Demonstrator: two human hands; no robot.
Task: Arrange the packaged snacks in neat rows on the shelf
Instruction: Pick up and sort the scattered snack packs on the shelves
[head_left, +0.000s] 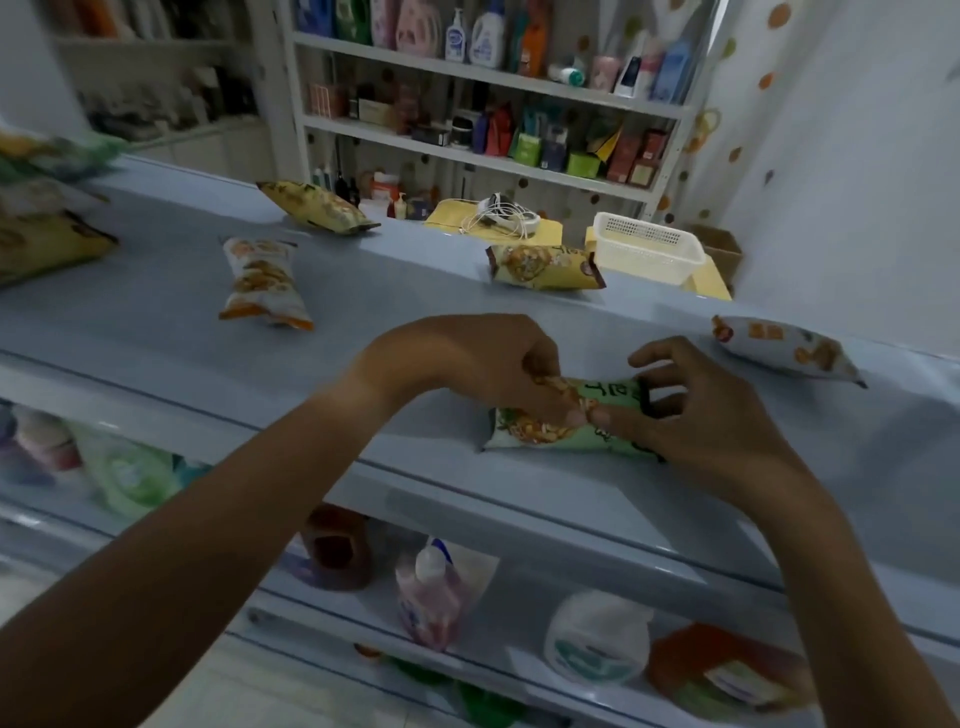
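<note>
A green snack packet (524, 432) lies near the front edge of the pale blue shelf top (156, 343). My left hand (467, 358) pinches its upper left part with curled fingers. My right hand (696, 410) holds its right end, thumb on the packet and fingers curled over the far side. Other packets lie scattered: a white and orange one (265, 283) at centre left, a yellow one (317, 207) at the back edge, another yellow one (545, 266) behind my hands, and a white one (784, 349) at the right.
More snack bags (47, 244) are piled at the far left, blurred. Lower shelves hold bottles and pouches (431, 597). Behind the shelf stand a white basket (644, 244) and a rack of toiletries (483, 83).
</note>
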